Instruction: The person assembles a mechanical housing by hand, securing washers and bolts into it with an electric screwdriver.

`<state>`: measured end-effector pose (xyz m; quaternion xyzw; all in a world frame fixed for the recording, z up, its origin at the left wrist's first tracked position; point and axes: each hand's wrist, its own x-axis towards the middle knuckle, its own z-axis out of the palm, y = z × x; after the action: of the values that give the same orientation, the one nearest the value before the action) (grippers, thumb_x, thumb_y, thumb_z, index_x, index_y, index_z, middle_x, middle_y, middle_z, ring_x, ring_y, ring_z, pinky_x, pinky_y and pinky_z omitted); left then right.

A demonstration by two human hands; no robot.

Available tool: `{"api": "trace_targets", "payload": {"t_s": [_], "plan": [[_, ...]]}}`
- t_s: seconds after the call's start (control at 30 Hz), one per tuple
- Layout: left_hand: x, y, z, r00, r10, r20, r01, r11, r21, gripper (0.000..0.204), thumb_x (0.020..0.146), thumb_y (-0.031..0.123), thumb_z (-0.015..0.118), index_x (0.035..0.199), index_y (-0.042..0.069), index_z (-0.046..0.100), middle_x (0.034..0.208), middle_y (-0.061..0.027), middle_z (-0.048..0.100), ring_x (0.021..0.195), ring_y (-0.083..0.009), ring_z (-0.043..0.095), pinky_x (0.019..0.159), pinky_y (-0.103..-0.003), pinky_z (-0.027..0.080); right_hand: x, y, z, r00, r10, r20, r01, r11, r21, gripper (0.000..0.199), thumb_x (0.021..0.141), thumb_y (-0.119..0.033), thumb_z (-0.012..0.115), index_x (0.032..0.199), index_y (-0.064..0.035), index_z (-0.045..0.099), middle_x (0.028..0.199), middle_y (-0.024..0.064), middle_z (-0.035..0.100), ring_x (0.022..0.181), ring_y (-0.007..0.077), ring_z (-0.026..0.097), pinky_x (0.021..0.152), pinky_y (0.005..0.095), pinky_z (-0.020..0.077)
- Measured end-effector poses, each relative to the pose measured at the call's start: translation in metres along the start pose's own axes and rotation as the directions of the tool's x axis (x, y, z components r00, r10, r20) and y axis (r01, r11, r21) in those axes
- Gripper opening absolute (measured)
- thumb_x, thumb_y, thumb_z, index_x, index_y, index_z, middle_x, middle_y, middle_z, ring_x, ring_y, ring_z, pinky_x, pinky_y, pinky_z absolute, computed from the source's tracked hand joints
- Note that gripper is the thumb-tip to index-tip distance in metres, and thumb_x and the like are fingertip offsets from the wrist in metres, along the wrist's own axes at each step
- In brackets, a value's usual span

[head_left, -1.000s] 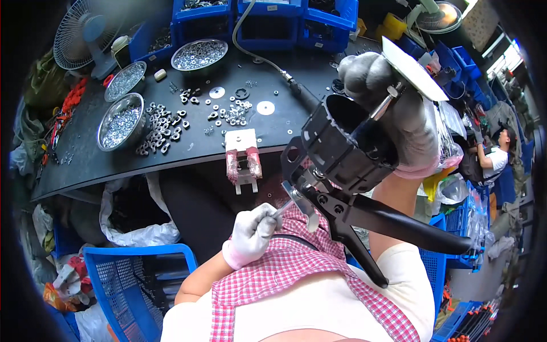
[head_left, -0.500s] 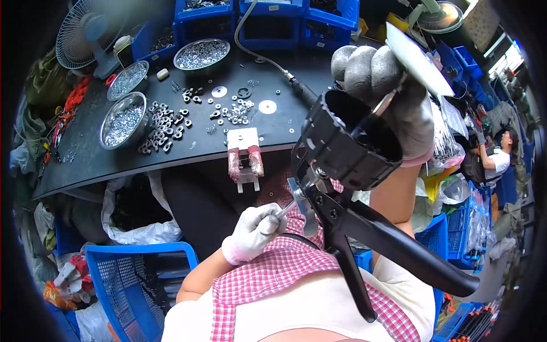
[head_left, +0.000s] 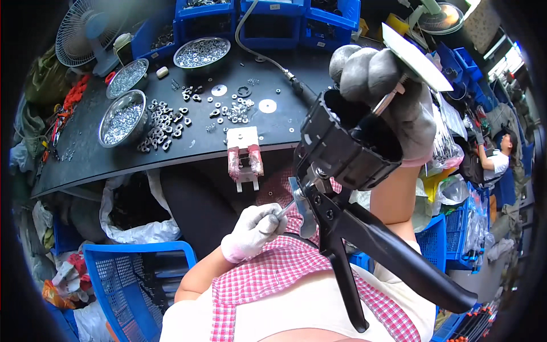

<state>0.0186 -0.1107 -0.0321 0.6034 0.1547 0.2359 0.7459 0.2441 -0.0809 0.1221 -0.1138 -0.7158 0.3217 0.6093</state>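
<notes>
A black caulking gun [head_left: 336, 188] with a round open collar and two long handles hangs tilted before my body. At its back, by a flat metal lever, my gloved left hand [head_left: 256, 228] is closed on a thin metal rod [head_left: 288, 208]. My gloved right hand [head_left: 393, 94] is curled above the collar, around a piece with a screw thread that bears a pale flat plate [head_left: 416, 57]. From its palm a shiny rod [head_left: 387, 104] slants down into the collar. Whether both rods are one piece is hidden.
A black table [head_left: 188, 137] bears steel bowls [head_left: 126, 117] of small metal parts, loose wing-shaped pieces [head_left: 165, 122] and washers. A metal fixture [head_left: 243, 139] sits at its front edge. Blue bins [head_left: 268, 28] stand behind; a blue crate [head_left: 122, 296] is at left. Another person [head_left: 501, 159] works far right.
The gun's handles have swung slightly down and left. My right hand and the pale plate have shifted a little left, with the screw thread showing more. My left hand has barely moved.
</notes>
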Motion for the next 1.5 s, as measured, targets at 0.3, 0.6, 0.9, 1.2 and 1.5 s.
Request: {"api": "trace_targets", "payload": {"t_s": [0.3,0.6,0.9,1.2,1.5], "plan": [[0.0,-0.001,0.0,1.0,0.015,0.008,-0.014,0.999,-0.036,0.032,0.094,0.028,0.047,0.075,0.003,0.055,0.059,0.0008,0.047,0.053,-0.0071,0.039,0.051,-0.024,0.033,0.001,0.001,0.001,0.998,0.023,-0.066,-0.025,0.999,-0.032,0.033,0.091,-0.044,0.054,0.082,-0.0122,0.053,0.073,-0.0049,0.044,0.07,0.0139,0.041,0.069,0.0341,0.0319],[0.0,-0.005,-0.003,1.0,-0.009,-0.004,0.009,0.997,-0.079,0.037,0.095,0.034,0.048,0.078,0.002,0.055,0.059,0.0011,0.047,0.053,-0.0064,0.039,0.051,-0.023,0.032,-0.003,0.003,0.007,0.99,0.041,-0.133,-0.049,0.997,-0.06,0.036,0.092,-0.046,0.051,0.081,-0.0116,0.052,0.072,-0.0047,0.045,0.07,0.0144,0.041,0.069,0.0347,0.032],[0.002,-0.015,-0.003,1.0,-0.014,0.023,0.016,0.994,-0.104,0.037,0.095,0.035,0.049,0.078,0.002,0.055,0.06,0.0012,0.048,0.054,-0.0062,0.04,0.051,-0.023,0.033,-0.005,0.007,-0.011,0.993,-0.056,0.105,0.017,0.939,0.343,0.051,0.087,-0.038,0.063,0.108,0.0073,0.058,0.097,0.0209,0.062,0.086,0.0283,0.062,0.079,0.0374,0.05],[-0.003,-0.017,-0.001,0.995,0.018,-0.101,-0.027,0.996,-0.089,0.039,0.094,0.037,0.052,0.081,0.001,0.057,0.063,0.0016,0.05,0.056,-0.0059,0.042,0.053,-0.023,0.035,-0.009,-0.011,0.023,0.933,0.176,-0.315,-0.228,0.964,-0.135,0.043,0.086,-0.047,0.06,0.074,-0.0062,0.051,0.07,0.0077,0.05,0.072,0.0191,0.044,0.066,0.032,0.0324],[-0.007,-0.026,-0.01,0.996,0.082,-0.032,-0.082,0.997,-0.003,0.043,0.094,0.04,0.049,0.08,0.0,0.057,0.062,-0.0011,0.051,0.057,-0.0093,0.045,0.055,-0.025,0.038,-0.007,-0.027,0.001,0.986,0.169,0.009,-0.164,0.965,-0.205,0.098,0.078,-0.046,0.069,0.141,0.0103,0.021,0.138,0.0286,0.038,0.121,0.0333,0.048,0.095,0.0378,0.0418]]}}
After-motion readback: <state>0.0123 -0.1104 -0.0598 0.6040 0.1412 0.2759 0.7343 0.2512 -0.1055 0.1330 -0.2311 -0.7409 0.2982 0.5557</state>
